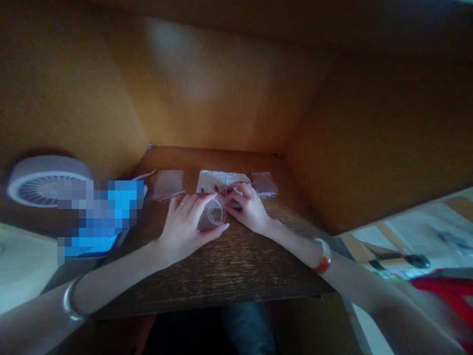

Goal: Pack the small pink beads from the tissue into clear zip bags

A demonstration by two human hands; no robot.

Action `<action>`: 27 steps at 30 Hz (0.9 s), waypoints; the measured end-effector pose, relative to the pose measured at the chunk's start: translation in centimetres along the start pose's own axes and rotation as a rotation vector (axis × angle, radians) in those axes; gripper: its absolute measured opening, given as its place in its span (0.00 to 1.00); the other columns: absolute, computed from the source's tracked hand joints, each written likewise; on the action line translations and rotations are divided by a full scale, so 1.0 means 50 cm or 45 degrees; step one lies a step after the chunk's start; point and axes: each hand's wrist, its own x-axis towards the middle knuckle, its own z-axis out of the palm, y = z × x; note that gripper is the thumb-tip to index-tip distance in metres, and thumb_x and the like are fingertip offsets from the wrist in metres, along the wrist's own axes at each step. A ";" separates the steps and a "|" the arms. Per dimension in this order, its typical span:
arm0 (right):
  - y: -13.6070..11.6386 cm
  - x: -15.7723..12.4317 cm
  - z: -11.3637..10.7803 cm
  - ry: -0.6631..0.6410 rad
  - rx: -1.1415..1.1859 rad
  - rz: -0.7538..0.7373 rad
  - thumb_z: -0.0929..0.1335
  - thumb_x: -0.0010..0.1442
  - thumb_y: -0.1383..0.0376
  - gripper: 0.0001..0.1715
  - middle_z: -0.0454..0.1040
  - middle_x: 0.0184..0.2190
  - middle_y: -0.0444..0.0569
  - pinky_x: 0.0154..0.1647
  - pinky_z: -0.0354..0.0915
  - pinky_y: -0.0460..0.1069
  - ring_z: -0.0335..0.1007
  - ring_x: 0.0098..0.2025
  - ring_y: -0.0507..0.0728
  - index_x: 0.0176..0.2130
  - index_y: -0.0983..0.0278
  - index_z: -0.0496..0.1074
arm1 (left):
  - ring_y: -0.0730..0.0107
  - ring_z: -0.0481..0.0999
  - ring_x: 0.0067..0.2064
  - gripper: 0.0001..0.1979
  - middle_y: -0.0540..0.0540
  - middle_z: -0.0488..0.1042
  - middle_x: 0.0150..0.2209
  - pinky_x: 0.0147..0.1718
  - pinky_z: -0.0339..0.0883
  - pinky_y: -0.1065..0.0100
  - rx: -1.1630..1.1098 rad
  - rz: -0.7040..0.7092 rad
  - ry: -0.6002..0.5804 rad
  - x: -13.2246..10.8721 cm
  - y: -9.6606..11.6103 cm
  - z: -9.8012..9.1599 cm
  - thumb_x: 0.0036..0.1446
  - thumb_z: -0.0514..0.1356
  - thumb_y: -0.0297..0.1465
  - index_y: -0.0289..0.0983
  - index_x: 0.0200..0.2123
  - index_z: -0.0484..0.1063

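Observation:
My left hand (187, 217) curves its thumb and index finger around a clear round piece (215, 212) with a pale rim, perhaps a small container; its exact kind does not show. Close beside it, my right hand (248, 209) has bent fingertips drawn together over small dark red, bead-like bits (226, 191). Whatever those fingertips pinch is too small to make out. Beneath the bits lies a crumpled white sheet (212, 179). A clear plastic bag (264, 181) rests right of the sheet, and a stack of pale clear bags (168, 183) lies to its left.
Wooden panels enclose the dark, worn wooden tabletop (207, 266) at the back and both sides. On the left are a white round fan (48, 182) and a blurred-out blue-lit device (99, 227). Red cloth (449, 288) shows at far right.

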 end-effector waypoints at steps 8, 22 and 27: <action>0.027 0.005 -0.009 -0.098 0.076 -0.154 0.71 0.57 0.66 0.06 0.65 0.59 0.46 0.59 0.60 0.60 0.60 0.61 0.62 0.35 0.57 0.80 | 0.55 0.74 0.47 0.24 0.42 0.76 0.47 0.51 0.59 0.51 -0.128 -0.067 -0.071 -0.002 -0.001 -0.002 0.55 0.61 0.40 0.40 0.53 0.61; -0.038 -0.031 -0.048 0.321 0.173 -0.197 0.70 0.59 0.56 0.09 0.72 0.49 0.45 0.54 0.63 0.61 0.66 0.52 0.62 0.40 0.51 0.78 | 0.58 0.75 0.47 0.21 0.43 0.76 0.47 0.48 0.61 0.54 -0.347 -0.008 -0.193 -0.003 0.000 0.011 0.54 0.63 0.41 0.40 0.48 0.64; -0.033 -0.016 -0.037 0.293 0.136 -0.167 0.66 0.63 0.59 0.14 0.69 0.54 0.49 0.55 0.63 0.60 0.65 0.55 0.61 0.48 0.55 0.76 | 0.59 0.75 0.47 0.21 0.44 0.76 0.46 0.49 0.62 0.53 -0.387 -0.055 -0.154 -0.004 -0.002 0.010 0.56 0.62 0.38 0.40 0.50 0.64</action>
